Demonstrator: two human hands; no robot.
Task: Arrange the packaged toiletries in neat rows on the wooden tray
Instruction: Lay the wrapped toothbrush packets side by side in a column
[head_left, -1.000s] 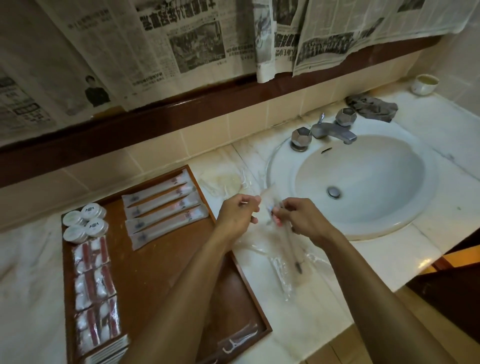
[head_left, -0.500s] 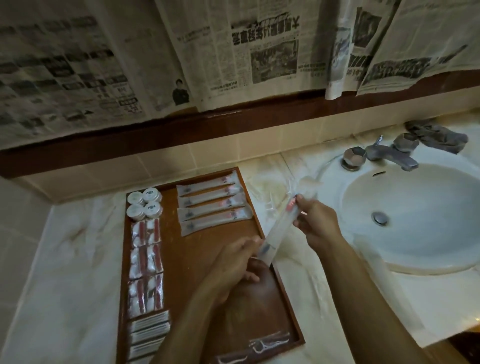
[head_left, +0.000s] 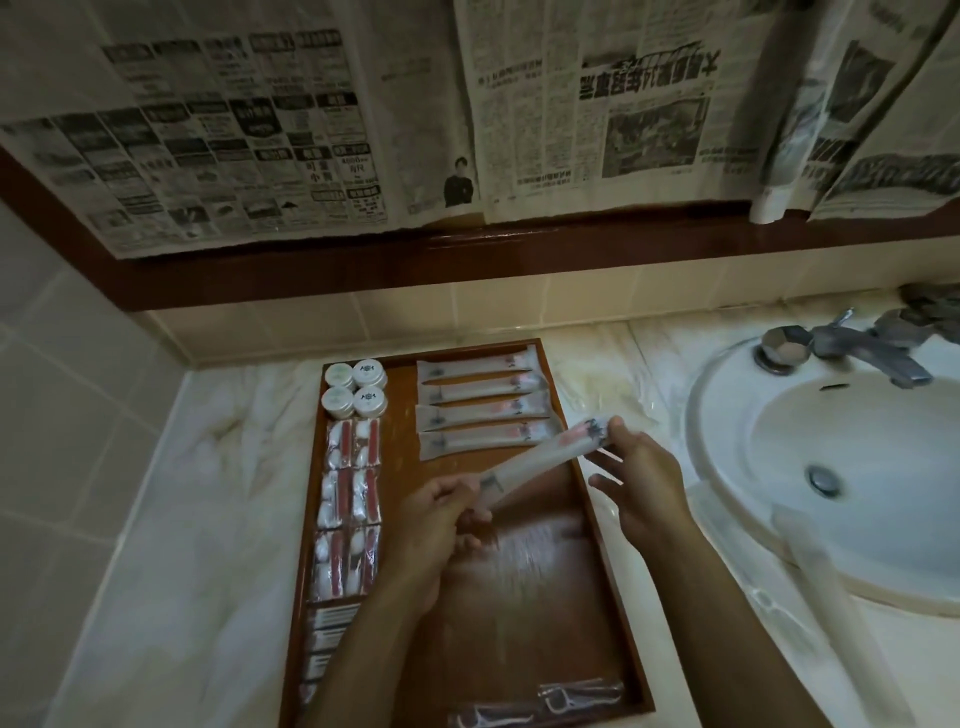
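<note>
- Item in hand: one long toothbrush packet (head_left: 540, 457), translucent with a pink patch near its far end. I see it held just above the wooden tray (head_left: 524, 623), spanning from the tray's middle to its right edge.
- Long axis: tilted, low at the near-left end, high at the far-right end; the far end overhangs the tray's right rim. I judge it needs a turn to lie parallel to the tray's back edge.
- Target row: four toothbrush packets (head_left: 485, 410) lie stacked in the tray's back-right corner, long axes across the tray. The nearest of them lies just behind the held packet; the open slot is the bare wood just in front of it.
- Left hand (head_left: 441, 525): over the tray's middle, fingers curled closed on the packet's near end, thumb on top.
- Right hand (head_left: 644, 488): at the tray's right edge, thumb and forefinger pinched on the packet's far tip; remaining fingers spread loose, touching nothing I can see.
- Nearer hand: I judge the left sits nearer the slot, so the right end must swing inward.
- Also stocked: four round jars (head_left: 356, 387) in the back-left corner; sachets (head_left: 350, 499) in paired rows down the left edge; dark packets (head_left: 535, 704) at the front edge.
</note>
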